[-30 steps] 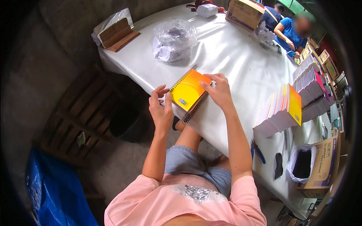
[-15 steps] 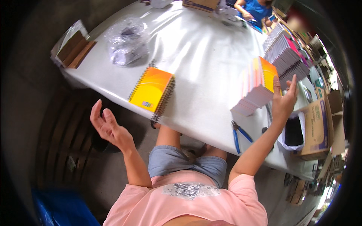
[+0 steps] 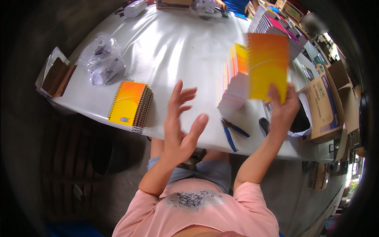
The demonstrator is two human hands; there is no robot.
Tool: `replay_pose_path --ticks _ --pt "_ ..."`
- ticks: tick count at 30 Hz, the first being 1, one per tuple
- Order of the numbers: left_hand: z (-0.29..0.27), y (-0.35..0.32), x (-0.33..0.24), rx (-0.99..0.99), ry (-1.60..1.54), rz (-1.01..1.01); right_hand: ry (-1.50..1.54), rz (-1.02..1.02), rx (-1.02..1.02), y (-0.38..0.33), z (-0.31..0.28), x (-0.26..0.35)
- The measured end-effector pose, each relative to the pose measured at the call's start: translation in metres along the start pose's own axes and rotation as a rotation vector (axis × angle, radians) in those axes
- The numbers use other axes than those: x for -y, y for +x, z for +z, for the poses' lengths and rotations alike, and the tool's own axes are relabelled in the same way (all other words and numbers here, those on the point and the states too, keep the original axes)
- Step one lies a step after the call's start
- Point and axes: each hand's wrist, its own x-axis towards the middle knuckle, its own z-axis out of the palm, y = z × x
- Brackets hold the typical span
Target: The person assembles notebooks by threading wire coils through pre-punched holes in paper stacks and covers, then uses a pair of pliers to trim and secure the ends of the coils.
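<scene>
The right hand [image 3: 283, 108] has its thumb on the face of an orange-and-yellow cover [image 3: 268, 63], near its lower right corner, with the other fingers closed behind it; whether pages lie behind the cover cannot be told, as it is blurred. Its long axis runs up and away from those fingers, and its left long edge, which seems to carry a row of holes, faces the left hand's side. The left hand [image 3: 177, 132] is empty, thumb spread well away from its raised, slightly parted fingers, and stands well apart from the cover. To the left of those left fingers, just in from the near edge of the desk [image 3: 189, 51], lies a pile of spiral notebooks [image 3: 128, 104], long axis pointing away from the person and leaning a little right, coils along its left edge; the left hand is clearly the nearer one to it. Beyond and to the left of the right fingers stands a tall stack of page blocks [image 3: 233, 89], partly hidden by the cover. Blue-handled pliers [image 3: 229, 138] lie between the two hands, just right of the left thumb, and a cardboard box [image 3: 321, 104] sits to the right of the right fingers.
</scene>
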Motion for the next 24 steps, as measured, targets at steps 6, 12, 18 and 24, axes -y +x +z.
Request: replay_pose_path --ticks 6,12,18,24 --pt "-0.004 0.004 0.028 0.01 -0.207 -0.216 0.004 0.088 0.377 -0.079 0.022 -0.018" --pt "-0.025 0.001 0.04 0.561 1.068 0.111 -0.685 0.181 0.029 0.001 -0.071 -0.184" --pt "-0.012 -0.023 0.07 0.464 1.18 0.144 -1.177 0.204 0.388 0.027 -0.075 -0.246" --pt "0.001 -0.035 0.093 0.058 1.091 0.354 -1.208 0.275 0.363 0.052 -0.078 -0.184"
